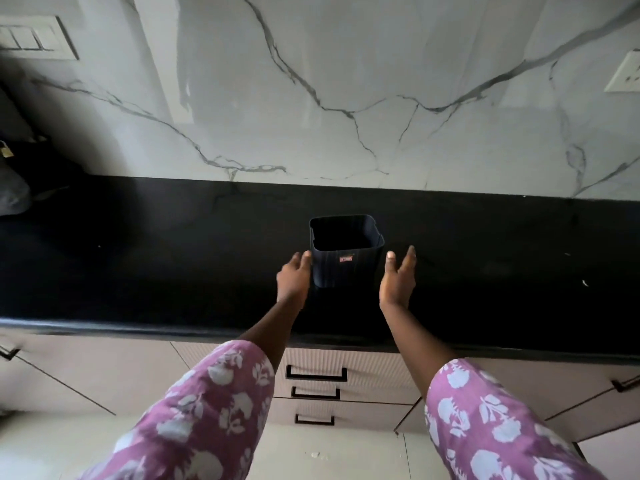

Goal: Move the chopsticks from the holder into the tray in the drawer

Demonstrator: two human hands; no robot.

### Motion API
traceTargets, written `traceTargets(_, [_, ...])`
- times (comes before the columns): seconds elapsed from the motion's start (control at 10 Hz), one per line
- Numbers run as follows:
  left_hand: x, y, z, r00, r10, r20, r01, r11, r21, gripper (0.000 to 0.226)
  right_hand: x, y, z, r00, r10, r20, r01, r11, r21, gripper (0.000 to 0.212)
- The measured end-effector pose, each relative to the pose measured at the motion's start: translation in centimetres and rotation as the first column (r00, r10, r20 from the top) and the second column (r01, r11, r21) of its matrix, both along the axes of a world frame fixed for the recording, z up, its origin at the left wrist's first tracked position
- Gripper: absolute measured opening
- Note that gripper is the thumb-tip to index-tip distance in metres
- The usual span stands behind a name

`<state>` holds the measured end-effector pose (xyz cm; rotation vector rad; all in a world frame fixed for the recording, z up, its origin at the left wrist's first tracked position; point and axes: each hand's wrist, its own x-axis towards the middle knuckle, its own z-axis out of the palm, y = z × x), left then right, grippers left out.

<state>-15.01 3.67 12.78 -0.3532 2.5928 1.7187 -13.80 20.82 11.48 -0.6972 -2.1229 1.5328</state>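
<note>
A dark square holder (pixel 346 252) with a small red label stands on the black counter (pixel 173 271); its inside looks dark and no chopsticks show. My left hand (pixel 293 280) touches the holder's left side with straight fingers. My right hand (pixel 398 277) hovers just right of the holder, fingers straight, a small gap from its wall. Below the counter edge, three drawers with black handles (pixel 316 374) are closed. No tray is in view.
A white marble wall (pixel 346 98) rises behind the counter, with a switch plate (pixel 31 38) at left and a socket (pixel 627 72) at right. A dark bag with a brass padlock (pixel 6 150) sits at the counter's far left. Cabinet doors flank the drawers.
</note>
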Motion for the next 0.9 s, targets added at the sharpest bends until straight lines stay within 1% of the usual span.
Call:
traceTargets(0.1, [-0.8,1.8,0.7,0.996,-0.074,0.041,0.072,0.996,0.05,0.054,-1.2,-0.1,0.6,0.997,0.083,0.003,-0.082,0.989,-0.119,0.054])
traceTargets(0.2, [-1.3,2.4,0.4,0.994,-0.067,0.081,0.062,0.996,0.064,0.054,-1.7,-0.5,0.8,0.991,0.13,0.02,-0.123,0.971,-0.206,0.049])
traceTargets(0.3, [-1.8,2.4,0.3,0.996,-0.028,0.085,0.022,0.997,0.073,0.05,-1.9,-1.5,0.9,0.992,0.12,0.048,-0.107,0.969,-0.221,0.05])
traceTargets(0.4, [-2.4,1.9,0.3,0.997,0.016,0.072,-0.021,0.997,0.071,0.046,-2.0,-2.5,1.0,0.995,0.079,0.068,-0.064,0.978,-0.201,0.049])
traceTargets(0.5, [-2.6,1.2,0.4,0.996,0.07,0.054,-0.075,0.993,0.089,0.044,-2.1,-3.8,1.2,0.993,0.091,0.077,-0.078,0.984,-0.161,0.047])
traceTargets(0.6, [-3.0,0.1,0.2,0.99,0.125,0.058,-0.131,0.985,0.109,0.046,-2.3,-5.1,1.2,0.987,0.129,0.093,-0.113,0.98,-0.162,0.048])
traceTargets(0.8, [-4.1,-1.3,0.2,0.993,0.108,0.049,-0.112,0.991,0.079,0.046,-2.7,-6.2,1.9,0.984,0.147,0.105,-0.133,0.983,-0.128,0.047])
traceTargets(0.9, [-4.0,-1.5,0.3,0.991,0.127,0.039,-0.128,0.991,0.036,0.045,-2.9,-5.9,2.3,0.981,0.129,0.147,-0.111,0.986,-0.127,0.049])
